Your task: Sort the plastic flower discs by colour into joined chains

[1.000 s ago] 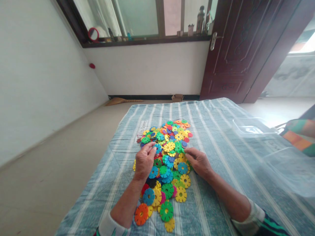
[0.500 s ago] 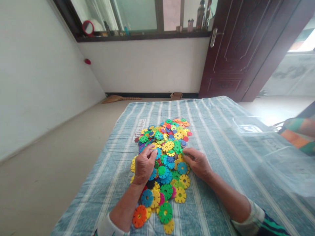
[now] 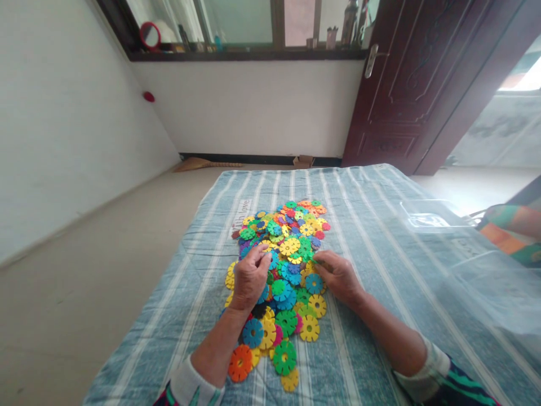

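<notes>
A long heap of notched plastic discs (image 3: 286,322) in many colours lies on the striped cloth. My left hand (image 3: 250,277) is over the heap's left side, thumb and forefinger brought close together; whether a disc is between them I cannot make out. At the heap's right edge, my right hand (image 3: 340,276) has its fingers closed in a pinch, with a bit of green disc (image 3: 313,257) showing at the tips. Below the hands lie an orange disc (image 3: 240,363), a blue disc (image 3: 252,332) and a green disc (image 3: 284,357).
A striped blue-grey cloth (image 3: 372,225) covers the table. On the right stand a clear plastic box (image 3: 439,228) and a second clear container (image 3: 494,293), near a colourful checked fabric (image 3: 513,234). Beyond are a broom (image 3: 194,164) on the floor and a dark red door (image 3: 406,84).
The view has shifted slightly. Both hands stay in nearly the same places over the heap, and the discs look unmoved.
</notes>
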The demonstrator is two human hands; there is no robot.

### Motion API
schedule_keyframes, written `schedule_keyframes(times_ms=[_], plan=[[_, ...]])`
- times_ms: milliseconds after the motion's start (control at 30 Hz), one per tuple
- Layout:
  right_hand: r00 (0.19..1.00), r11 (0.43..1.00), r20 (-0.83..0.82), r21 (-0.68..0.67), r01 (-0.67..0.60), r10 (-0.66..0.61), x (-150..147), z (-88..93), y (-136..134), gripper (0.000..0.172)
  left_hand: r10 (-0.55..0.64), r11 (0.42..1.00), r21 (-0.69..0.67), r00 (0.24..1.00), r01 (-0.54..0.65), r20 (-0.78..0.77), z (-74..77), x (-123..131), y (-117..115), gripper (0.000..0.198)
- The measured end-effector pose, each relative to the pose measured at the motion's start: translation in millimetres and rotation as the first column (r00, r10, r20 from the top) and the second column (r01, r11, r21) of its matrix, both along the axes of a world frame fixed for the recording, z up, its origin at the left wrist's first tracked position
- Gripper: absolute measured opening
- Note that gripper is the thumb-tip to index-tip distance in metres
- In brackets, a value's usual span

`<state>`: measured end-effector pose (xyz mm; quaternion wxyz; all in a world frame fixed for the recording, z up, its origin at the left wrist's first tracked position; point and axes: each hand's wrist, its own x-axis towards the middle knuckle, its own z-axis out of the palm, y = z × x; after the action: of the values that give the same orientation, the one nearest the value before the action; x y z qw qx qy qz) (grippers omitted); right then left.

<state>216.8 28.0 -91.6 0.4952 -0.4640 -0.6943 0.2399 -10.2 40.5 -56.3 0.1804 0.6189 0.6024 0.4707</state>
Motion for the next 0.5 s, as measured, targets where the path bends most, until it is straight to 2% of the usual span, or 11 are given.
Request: schedule_keyframes(times_ms=[500], plan=[[0.999, 0.999, 0.047, 0.033, 0.021, -0.022, 0.7, -0.7, 0.8, 0.012, 0.004, 0.999, 0.038, 1.000, -0.003, -0.023, 4.4, 2.5, -1.6, 0.030]])
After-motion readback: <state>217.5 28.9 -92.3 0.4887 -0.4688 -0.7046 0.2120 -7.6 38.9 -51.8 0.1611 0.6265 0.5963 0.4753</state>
